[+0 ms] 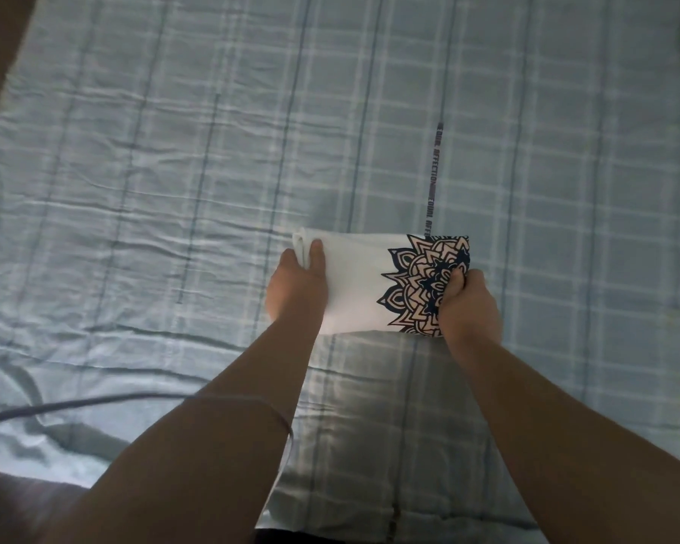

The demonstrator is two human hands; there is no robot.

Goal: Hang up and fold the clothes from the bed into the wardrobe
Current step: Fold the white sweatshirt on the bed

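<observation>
Folded white shirt (360, 284) with dark mandala print (424, 284) lies on bed, on blue plaid sheet (173, 170), mid-frame. Left hand (297, 282) clamps shirt's left edge, thumb on top, fingers wrapped under fold. Right hand (468, 302) fisted round right edge, over print. Grey cable (56, 408) runs across sheet lower left, passes behind left forearm. Dark object top right corner, cannot identify.
</observation>
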